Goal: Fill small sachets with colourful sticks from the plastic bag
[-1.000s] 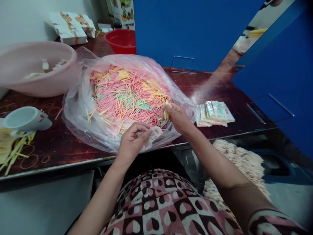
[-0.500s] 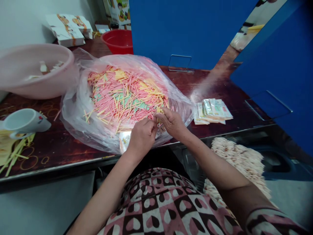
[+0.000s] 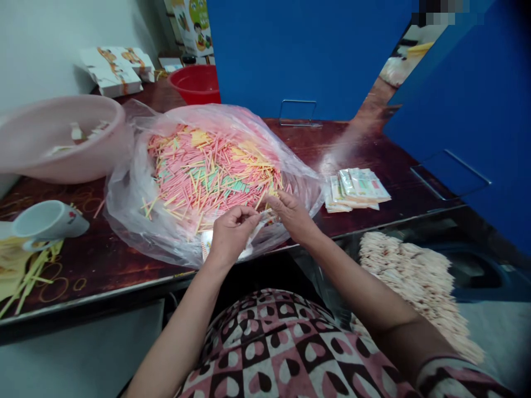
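Fingers (image 3: 248,213) of the left hand (image 3: 229,236) pinch a clear packet (image 3: 254,230) over the near edge of a plastic bag (image 3: 135,226). Just beside it, the right hand (image 3: 293,218) has its fingers around some yellow sticks (image 3: 273,193). Loose pink, yellow and green sticks (image 3: 203,177) lie heaped in the open bag on the table (image 3: 105,257). Several flat packets (image 3: 360,189) lie to its right; a white mug (image 3: 52,224) is to its left.

white mug (image 3: 58,224) at left; red basin (image 3: 203,96) partly behind blue panel (image 3: 290,55), near white cartons (image 3: 111,71)

Workshop, from bulk sticks (image 3: 194,193) and packets (image 3: 363,188)
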